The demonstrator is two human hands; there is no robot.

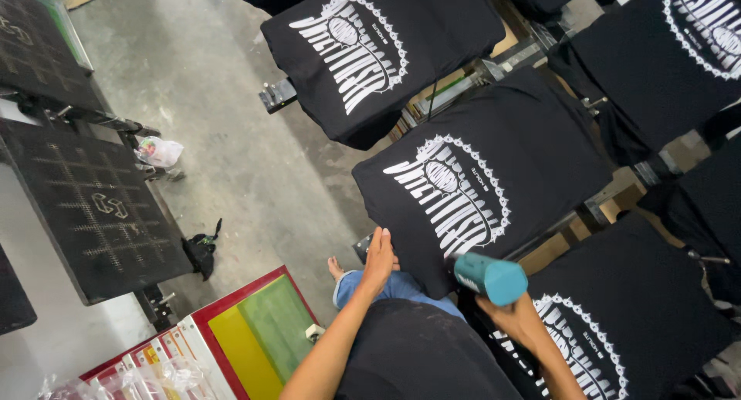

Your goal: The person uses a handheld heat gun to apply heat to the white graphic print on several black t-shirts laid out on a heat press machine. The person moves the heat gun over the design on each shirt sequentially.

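The left hand (pixel 378 262) lies flat, fingers together and extended, on the lower corner of a black T-shirt (pixel 494 176) stretched over a printing platen, apparently pinning the cloth so it stays smooth; its grip is apart, pressing and closed on nothing. The forearm reaches up from the lower edge of the view, wrist straight. The right hand (pixel 515 316) has its grip clamped on a teal heat gun (pixel 489 278), barrel pointed toward the white printed design (pixel 451 195) on that shirt, held just off the fabric near the design's lower edge, likely to dry the ink. Neighbouring platens carry more printed black shirts; a red-framed screen (pixel 255 334) leans below on the concrete floor (pixel 224 83).
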